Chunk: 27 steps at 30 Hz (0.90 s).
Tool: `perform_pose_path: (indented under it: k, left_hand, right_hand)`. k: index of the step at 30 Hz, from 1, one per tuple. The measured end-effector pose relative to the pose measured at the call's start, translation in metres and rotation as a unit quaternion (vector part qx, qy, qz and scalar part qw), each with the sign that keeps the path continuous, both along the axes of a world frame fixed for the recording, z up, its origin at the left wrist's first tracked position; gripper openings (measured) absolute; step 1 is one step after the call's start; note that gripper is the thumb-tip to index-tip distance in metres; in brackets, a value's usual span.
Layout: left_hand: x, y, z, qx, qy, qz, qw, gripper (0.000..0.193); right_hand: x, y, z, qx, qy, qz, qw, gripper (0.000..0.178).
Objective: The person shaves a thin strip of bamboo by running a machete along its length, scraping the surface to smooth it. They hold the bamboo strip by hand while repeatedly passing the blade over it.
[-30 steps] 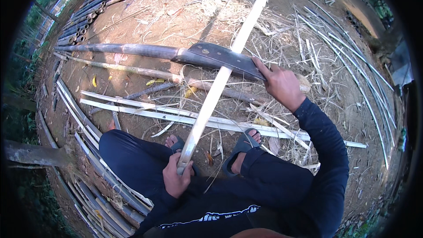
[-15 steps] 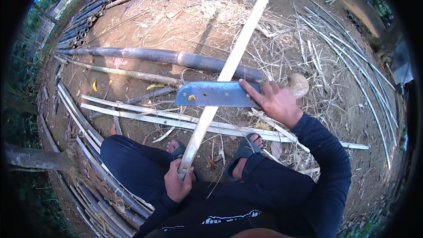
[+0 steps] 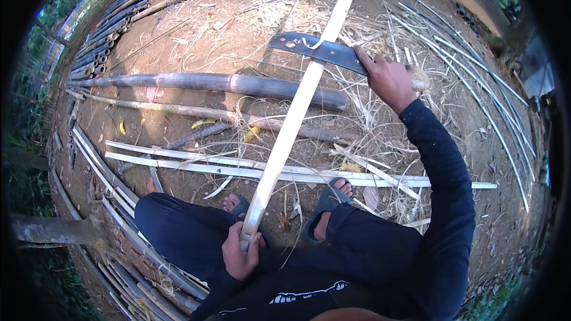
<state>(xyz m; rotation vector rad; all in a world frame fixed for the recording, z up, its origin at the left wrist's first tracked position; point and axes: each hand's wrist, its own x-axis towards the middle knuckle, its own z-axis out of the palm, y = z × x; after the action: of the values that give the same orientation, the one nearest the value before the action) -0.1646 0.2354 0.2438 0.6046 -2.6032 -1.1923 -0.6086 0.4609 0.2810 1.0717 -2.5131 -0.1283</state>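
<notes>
My left hand (image 3: 240, 254) is wrapped round the near end of a long pale bamboo strip (image 3: 284, 137), low between my knees. The strip slants away from me to the far edge of the view. My right hand (image 3: 389, 83) grips a broad-bladed machete (image 3: 342, 56), its index finger stretched toward the back of the blade. Part of the wooden handle (image 3: 420, 78) shows beyond the fist. The blade lies across the strip well ahead of me, and a thin curled shaving (image 3: 313, 43) stands up beside it.
Beyond my sandalled feet, split bamboo strips (image 3: 196, 167) lie crosswise. A thick dark bamboo pole (image 3: 196, 82) and a thinner pole (image 3: 178, 108) rest farther off. Shavings (image 3: 369, 104) litter the ground. More poles are stacked at far left (image 3: 95, 53); long strips (image 3: 476, 83) lie right.
My right hand has pushed the machete away from me along the strip, and a shaving now curls at the blade. My left hand keeps its hold on the near end.
</notes>
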Motion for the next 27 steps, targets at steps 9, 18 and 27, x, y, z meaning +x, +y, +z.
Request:
perform_pose_path:
  k: [9, 18, 27]
  left_hand:
    - [0.047, 0.0, -0.019, 0.003, -0.052, -0.008, 0.999, 0.042]
    - [0.054, -0.001, -0.013, -0.029, -0.035, -0.028, 0.999, 0.042]
    - [0.056, 0.003, 0.0, 0.05, -0.066, -0.013, 0.997, 0.04]
  right_hand:
    - [-0.051, 0.028, 0.003, -0.051, 0.019, -0.074, 0.996, 0.044]
    - [0.082, -0.006, -0.002, 0.032, 0.029, 0.17, 0.984, 0.058]
    - [-0.019, 0.07, -0.02, -0.141, -0.019, -0.043, 0.989, 0.063]
